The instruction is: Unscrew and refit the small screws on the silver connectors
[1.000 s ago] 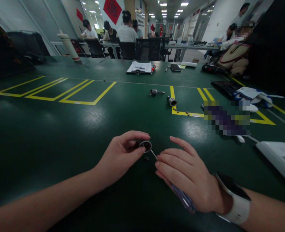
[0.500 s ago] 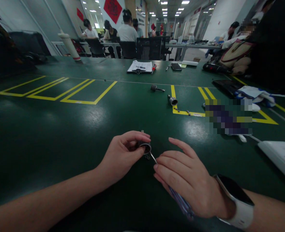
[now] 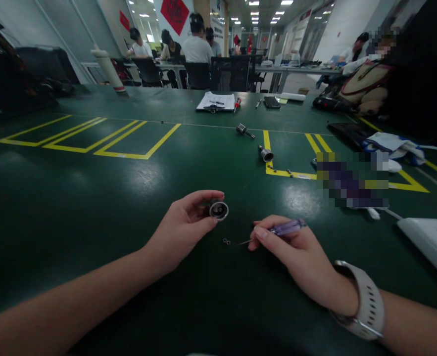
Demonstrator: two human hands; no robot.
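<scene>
My left hand pinches a small metal cup-shaped part by its side, with the round opening turned towards me. Some inner detail shows inside the cup; its far side is hidden by my fingers. My right hand is closed round a screwdriver with a clear purple handle and a thin shaft. The shaft points left, its tip low over the table and apart from the cup. Close to that tip, two tiny dark rings lie on the green table.
Beyond my hands lie a dark metal part with a stem and another metal cup with a stem. Several tiny pieces sit by the yellow tape. Further back is a clipboard; a white device stands at right.
The screwdriver has come away from the cup's opening, and my right hand has turned over with its handle now pointing up right. My left hand has raised the cup slightly. The far dark part has shifted slightly.
</scene>
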